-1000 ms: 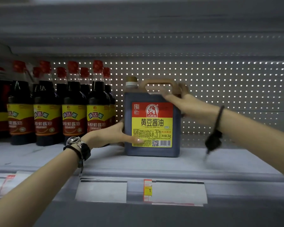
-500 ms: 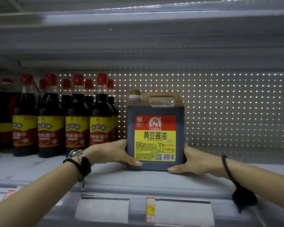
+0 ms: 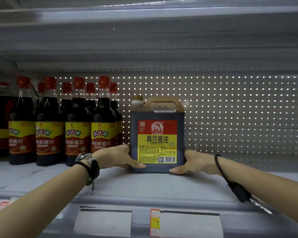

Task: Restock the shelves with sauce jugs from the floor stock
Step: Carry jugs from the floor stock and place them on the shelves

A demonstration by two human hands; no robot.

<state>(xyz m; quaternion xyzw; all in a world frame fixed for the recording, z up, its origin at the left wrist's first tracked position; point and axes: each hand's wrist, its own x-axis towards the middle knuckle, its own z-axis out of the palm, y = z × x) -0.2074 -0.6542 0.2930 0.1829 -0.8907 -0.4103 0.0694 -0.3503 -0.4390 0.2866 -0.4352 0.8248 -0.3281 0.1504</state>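
Observation:
A dark sauce jug point(image 3: 156, 134) with a red and yellow label, a tan handle and a white-and-gold cap stands upright on the grey shelf point(image 3: 144, 186), label facing me. My left hand point(image 3: 115, 157) holds its lower left corner, thumb laid across the front bottom edge. On the other side, my right hand point(image 3: 194, 163) holds the lower right corner, with its thumb along the base. The fingers of both hands are hidden behind the jug's sides.
Several red-capped dark sauce bottles point(image 3: 77, 127) stand in rows just left of the jug. A perforated back panel point(image 3: 239, 114) closes the shelf behind. To the jug's right the shelf is bare. Another shelf point(image 3: 144, 40) hangs overhead. Price tags point(image 3: 155, 222) line the front rail.
My right hand left the jug's handle and came down to its lower right corner. The left hand stayed at the lower left corner, and the jug remains standing on the shelf.

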